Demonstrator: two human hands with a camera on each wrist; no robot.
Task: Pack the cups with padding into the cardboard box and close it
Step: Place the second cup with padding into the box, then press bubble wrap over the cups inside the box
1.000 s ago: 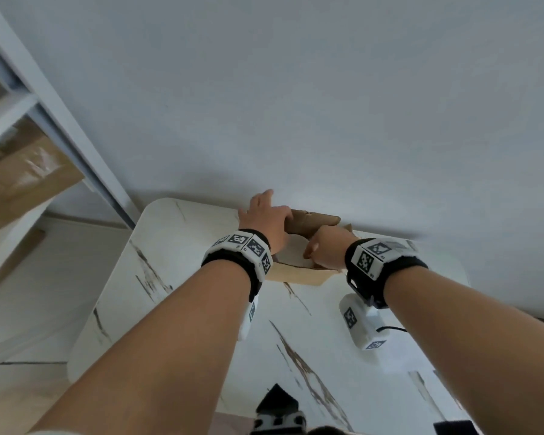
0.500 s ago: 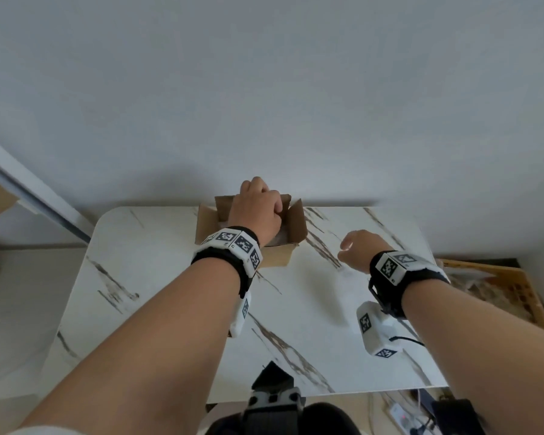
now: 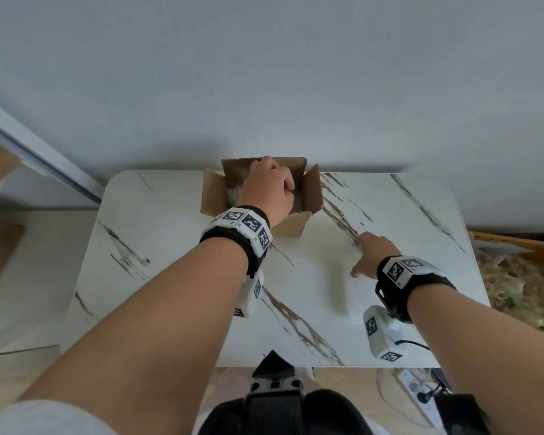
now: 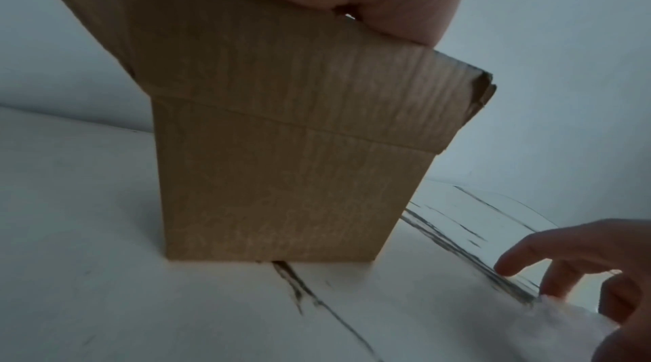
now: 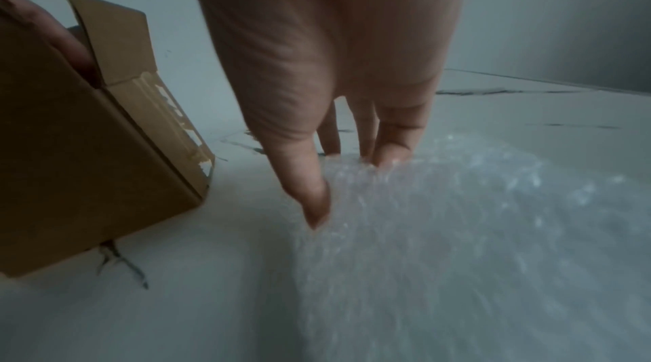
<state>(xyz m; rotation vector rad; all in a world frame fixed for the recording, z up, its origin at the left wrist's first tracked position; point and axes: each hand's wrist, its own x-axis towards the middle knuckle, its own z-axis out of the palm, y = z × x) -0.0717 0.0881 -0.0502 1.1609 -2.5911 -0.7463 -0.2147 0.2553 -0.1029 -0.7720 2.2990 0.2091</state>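
On the marble table [image 3: 170, 277], our left hand [image 3: 266, 186] curls inside the open cardboard box [image 3: 291, 226] while our right hand [image 3: 376, 251] rests straight-fingered on bubble wrap [image 5: 440, 229].

Raised flaps [image 3: 311, 189] and left hand [image 3: 269, 191] crowd box mouth.

The left hand [image 3: 269, 189] covers most of the cardboard box's [image 3: 308, 189] opening, so its contents cannot be made out. The left wrist view cuts that hand off at twelve o'clock. The bubble wrap [image 5: 440, 229] under the right hand [image 5: 338, 67] is blurred, its edges indistinct.
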